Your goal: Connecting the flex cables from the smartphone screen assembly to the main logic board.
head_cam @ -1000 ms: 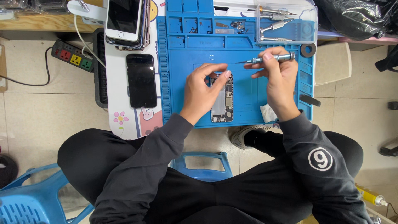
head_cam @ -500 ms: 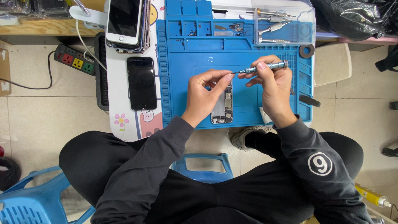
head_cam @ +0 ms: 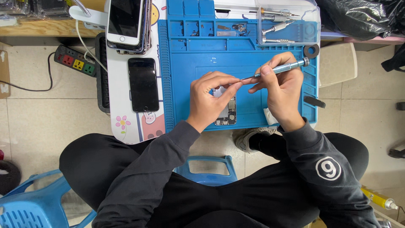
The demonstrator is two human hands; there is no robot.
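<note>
From the head camera, the right hand is gripping a slim silver screwdriver, fingers closed around it; the left hand is pinching at its tip, hovering over the opened phone lying on the blue mat

Screwdriver: slim, silver metal, with a knurled grip and a round end cap. It lies nearly level, cap end up and to the right, thin tip pointing left, raised above the opened phone.

Opened phone: a silver body with its screen off and inner parts exposed. It lies flat and lengthwise on the blue mat, partly covered
</note>
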